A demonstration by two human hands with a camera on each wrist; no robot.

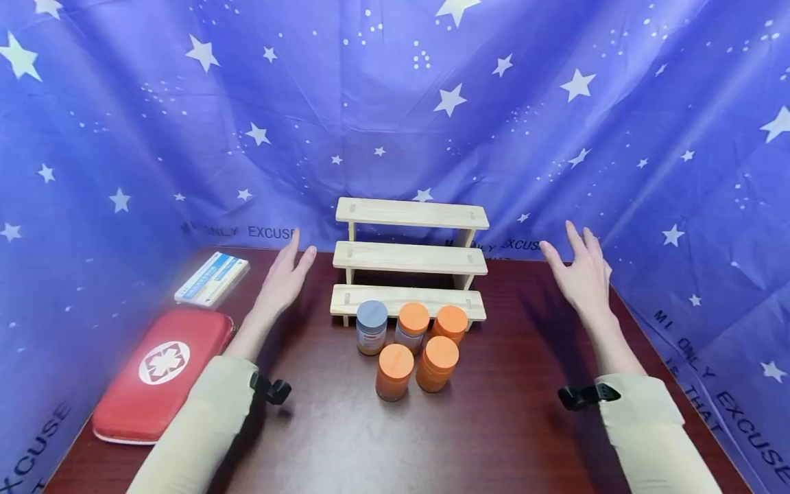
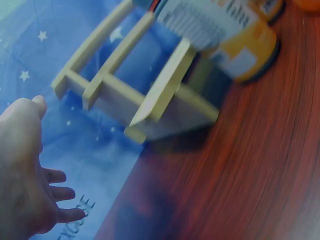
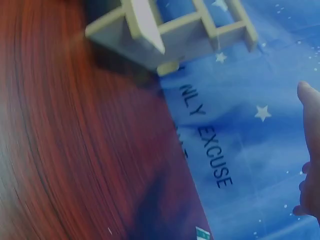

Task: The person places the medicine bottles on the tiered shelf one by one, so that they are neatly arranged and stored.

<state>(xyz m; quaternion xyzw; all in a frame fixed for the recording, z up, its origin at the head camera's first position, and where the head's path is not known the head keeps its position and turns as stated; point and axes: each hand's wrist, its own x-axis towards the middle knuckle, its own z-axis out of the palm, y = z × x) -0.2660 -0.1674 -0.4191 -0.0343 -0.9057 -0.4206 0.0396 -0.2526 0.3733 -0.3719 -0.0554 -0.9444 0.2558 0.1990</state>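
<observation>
My left hand (image 1: 285, 280) is held up left of a three-step wooden shelf (image 1: 410, 257), fingers extended and nothing in them. On the shelf's other side my right hand (image 1: 581, 276) is raised too, its fingers spread and holding nothing. Neither hand touches the shelf. In front of the lowest step stand several jars: one with a grey-blue lid (image 1: 372, 317) and others with orange lids, such as the front orange-lidded jar (image 1: 395, 370). The left wrist view shows a labelled jar (image 2: 250, 55) close up beside the shelf.
A red first-aid case (image 1: 154, 384) with a white emblem lies at the table's left, by my left forearm. Behind it is a blue-and-white box (image 1: 212, 279). A blue star-patterned curtain (image 1: 395, 103) encloses the dark red wooden table (image 1: 506, 425) at the back and sides.
</observation>
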